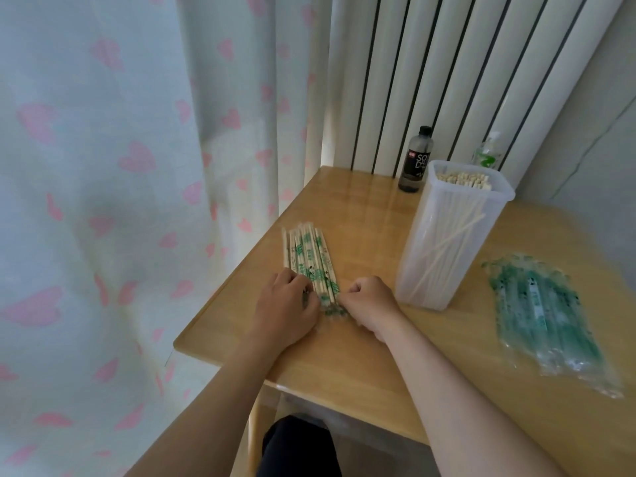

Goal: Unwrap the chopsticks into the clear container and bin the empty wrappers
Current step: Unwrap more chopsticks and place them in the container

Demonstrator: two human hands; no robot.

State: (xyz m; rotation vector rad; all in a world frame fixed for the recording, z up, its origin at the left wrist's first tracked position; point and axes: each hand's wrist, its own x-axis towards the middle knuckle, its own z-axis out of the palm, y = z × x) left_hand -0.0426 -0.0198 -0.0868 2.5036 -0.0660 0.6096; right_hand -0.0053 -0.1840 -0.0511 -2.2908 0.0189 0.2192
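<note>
The left hand (285,301) and right hand (370,299) curl tightly, pinching the near ends of the wrapped chopsticks (308,259). The bundle fans away from both grips.

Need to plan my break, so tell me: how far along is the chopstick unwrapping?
Seemingly past halfway. Done: many bare chopsticks stand in the clear container. In hand: the left hand and right hand grip the near ends of the wrapped chopsticks. Left: that whole bundle, plus the empty wrappers piled right of the container, not yet binned; no bin is in view.
</note>
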